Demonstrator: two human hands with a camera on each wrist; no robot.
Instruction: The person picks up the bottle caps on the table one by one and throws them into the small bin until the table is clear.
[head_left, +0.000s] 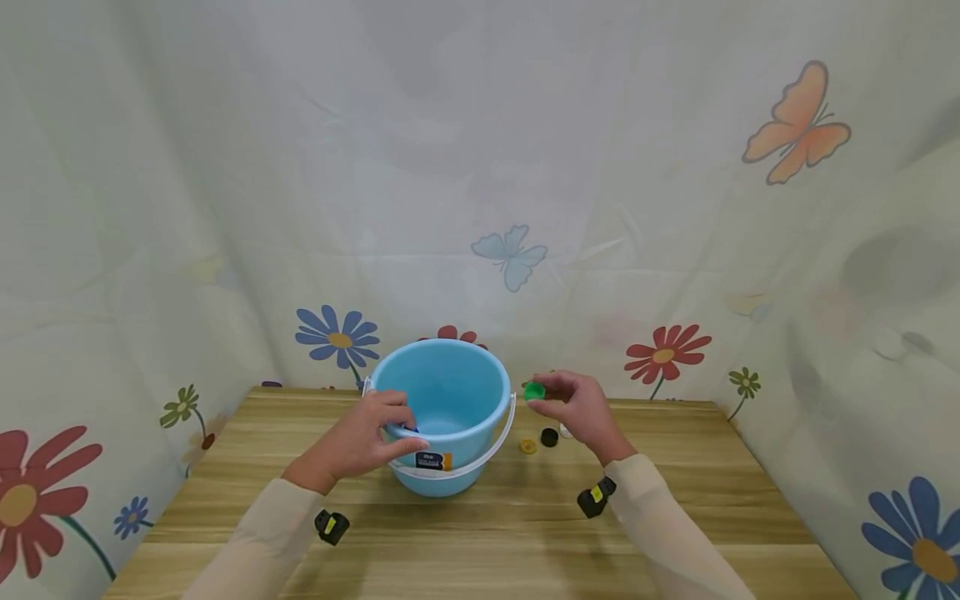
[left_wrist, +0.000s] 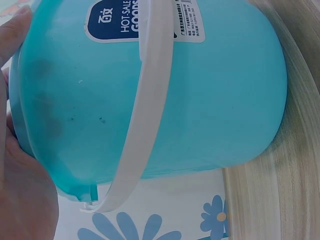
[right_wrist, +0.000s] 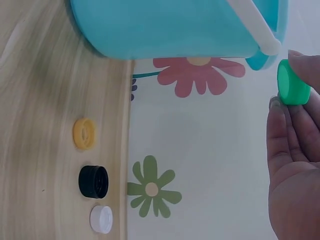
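A light blue bucket (head_left: 435, 487) with a white handle (left_wrist: 150, 105) stands upright on the wooden table. My left hand (head_left: 360, 433) grips its near left rim, thumb outside and fingers over the inside wall. A small dark blue bit (head_left: 410, 429) shows by those fingertips, mostly hidden. To the right of the bucket, my right hand (head_left: 588, 408) pinches a green bottle cap (right_wrist: 292, 85) between thumb and fingers, raised above the table. Below it lie a yellow cap (right_wrist: 84, 133), a black cap (right_wrist: 93, 181) and a white cap (right_wrist: 101, 219) in a row.
The wooden table (head_left: 480, 550) ends at a pale curtain (head_left: 420, 167) printed with flowers and butterflies, close behind the bucket. More curtain hangs along both sides. A small black wrist camera (head_left: 331, 527) sits at the left wrist, another camera (head_left: 596, 497) at the right.
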